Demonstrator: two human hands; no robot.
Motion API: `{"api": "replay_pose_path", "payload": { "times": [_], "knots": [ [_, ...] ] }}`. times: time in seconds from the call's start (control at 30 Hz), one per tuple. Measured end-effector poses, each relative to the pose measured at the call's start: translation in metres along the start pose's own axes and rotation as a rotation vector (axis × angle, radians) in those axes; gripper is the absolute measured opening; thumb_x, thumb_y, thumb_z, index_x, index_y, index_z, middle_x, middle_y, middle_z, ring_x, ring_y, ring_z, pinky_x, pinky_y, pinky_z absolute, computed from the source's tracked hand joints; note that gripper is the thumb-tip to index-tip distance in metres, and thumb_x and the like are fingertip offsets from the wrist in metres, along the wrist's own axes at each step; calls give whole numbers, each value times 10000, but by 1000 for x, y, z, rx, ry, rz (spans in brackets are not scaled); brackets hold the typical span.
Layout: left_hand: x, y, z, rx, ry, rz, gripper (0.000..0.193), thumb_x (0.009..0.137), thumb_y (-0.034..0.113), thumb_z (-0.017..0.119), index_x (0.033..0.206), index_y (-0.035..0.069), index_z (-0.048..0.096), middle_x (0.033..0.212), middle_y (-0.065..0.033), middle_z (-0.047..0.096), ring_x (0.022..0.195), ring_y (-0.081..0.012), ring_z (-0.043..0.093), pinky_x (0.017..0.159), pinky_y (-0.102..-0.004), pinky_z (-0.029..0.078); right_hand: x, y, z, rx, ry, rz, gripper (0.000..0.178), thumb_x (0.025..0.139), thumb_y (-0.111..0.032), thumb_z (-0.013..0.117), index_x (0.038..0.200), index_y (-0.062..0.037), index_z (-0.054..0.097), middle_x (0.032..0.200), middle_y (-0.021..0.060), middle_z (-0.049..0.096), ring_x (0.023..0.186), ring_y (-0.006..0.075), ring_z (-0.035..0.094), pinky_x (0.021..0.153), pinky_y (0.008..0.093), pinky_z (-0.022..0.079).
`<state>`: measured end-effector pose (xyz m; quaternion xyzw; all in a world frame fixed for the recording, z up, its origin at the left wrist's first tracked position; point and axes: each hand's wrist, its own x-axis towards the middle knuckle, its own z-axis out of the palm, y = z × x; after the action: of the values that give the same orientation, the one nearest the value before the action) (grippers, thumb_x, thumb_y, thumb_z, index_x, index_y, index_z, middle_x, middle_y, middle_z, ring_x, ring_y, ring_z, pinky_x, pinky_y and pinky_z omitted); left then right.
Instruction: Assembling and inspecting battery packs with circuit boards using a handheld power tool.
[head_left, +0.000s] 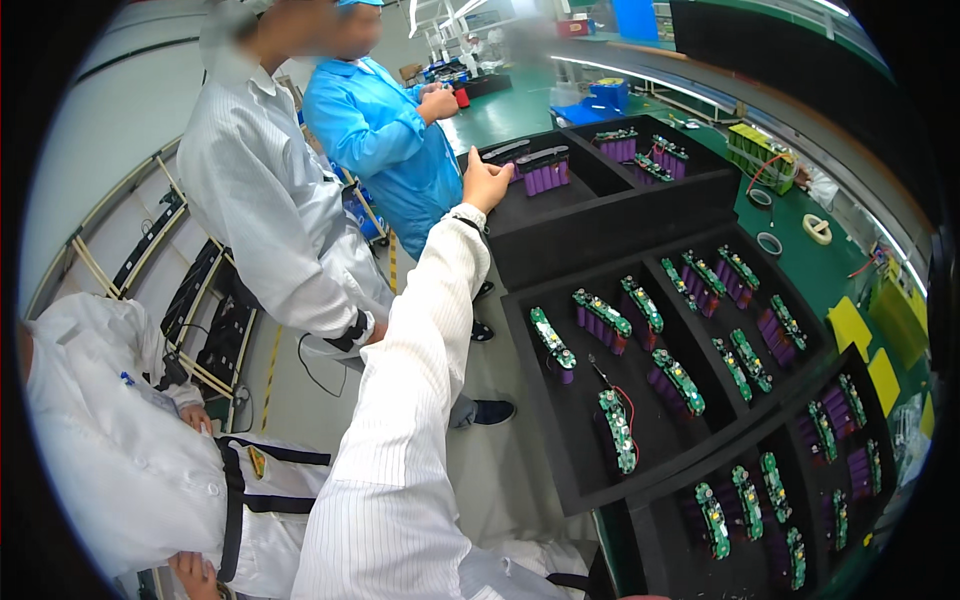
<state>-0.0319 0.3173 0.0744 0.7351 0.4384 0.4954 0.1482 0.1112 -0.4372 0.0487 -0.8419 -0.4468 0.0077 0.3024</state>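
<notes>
My left hand (486, 184) is stretched out at the near left edge of the far black tray (610, 225), its fingers apart. Its fingertips are beside a purple battery pack with a dark top (508, 152); whether they touch it I cannot tell. Close by, another purple battery pack (546, 172) stands in the same compartment. Of my right hand (645, 597) only a sliver of skin shows at the lower edge, its fingers hidden. Between the trays' dividers stand several purple packs topped with green circuit boards (678, 382). One board (617, 432) has a red wire.
Tape rolls (817, 229), a yellow-green battery pack (757, 158) and yellow sheets (850, 328) lie on the green bench. To the left stand people in white coats (255, 190) and one in blue (365, 130), near a rack (170, 250).
</notes>
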Motion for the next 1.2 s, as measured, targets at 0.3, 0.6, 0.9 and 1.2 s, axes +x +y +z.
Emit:
{"api": "replay_pose_path", "payload": {
  "times": [0.3,0.6,0.9,1.2],
  "knots": [
    [4,14,-8,210,-143,-60,1227,848,355,758,1475,-199,-139,883,-146,758,872,-293,736,825,-338,561,14,11,7,-32,-34,-17,135,841,-5,698,973,-23,721,790,160,666,665,346,642,602,422,526],
    [1,15,-9,229,-150,-72,1267,856,317,770,1514,-50,-249,903,-150,752,842,-300,735,834,-350,555,7,32,8,7,-87,61,146,849,-47,706,988,-17,739,807,174,690,687,344,661,623,413,546],
    [10,3,-12,233,-174,-33,1249,888,258,779,1491,-79,-261,824,-78,731,719,-140,688,707,-245,532,1,52,7,37,-96,65,152,853,-60,707,994,-17,744,811,177,695,694,344,666,631,412,551],
    [5,14,-8,302,-189,-31,893,796,351,810,1443,-53,344,867,-112,735,825,-223,715,810,-328,547,-6,53,9,38,-94,77,158,857,-74,708,999,-18,748,815,180,699,701,344,670,639,411,556]
  ]
}}
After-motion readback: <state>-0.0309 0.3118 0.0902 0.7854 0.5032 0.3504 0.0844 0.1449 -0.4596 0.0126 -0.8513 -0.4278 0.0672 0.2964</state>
